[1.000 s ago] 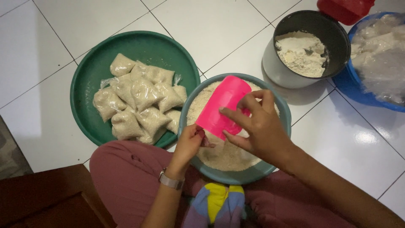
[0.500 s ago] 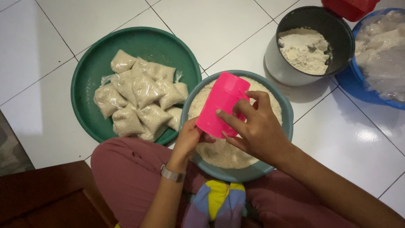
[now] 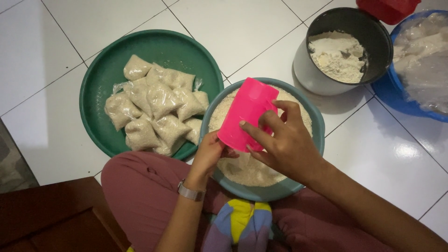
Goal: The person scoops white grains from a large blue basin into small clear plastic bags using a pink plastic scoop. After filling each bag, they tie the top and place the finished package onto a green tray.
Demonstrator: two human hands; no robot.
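the right hand grips a pink plastic cup, fingers wrapped over its side, holding it tilted above a grey-green bowl. the cup's mouth points down toward the left hand, which is curled up at the cup's lower end; whether that hand holds anything there cannot be told, as the cup and fingers cover the spot. the left wrist wears a watch.

the grey-green bowl sits right in front of the person's lap and is filled with pale, grainy rice, which shows around and under the cup.

to the left, touching the bowl's rim, lies a wide green basin. it holds a heap of small clear bags packed with the same pale grain, piled toward the basin's right side.

further off on the white tiled floor stands a dark pot partly filled with a whitish powder. just beside it, at the right edge, a blue tub holds a mass of clear plastic. a red object shows at the top edge.

a dark wooden surface fills the lower left corner.
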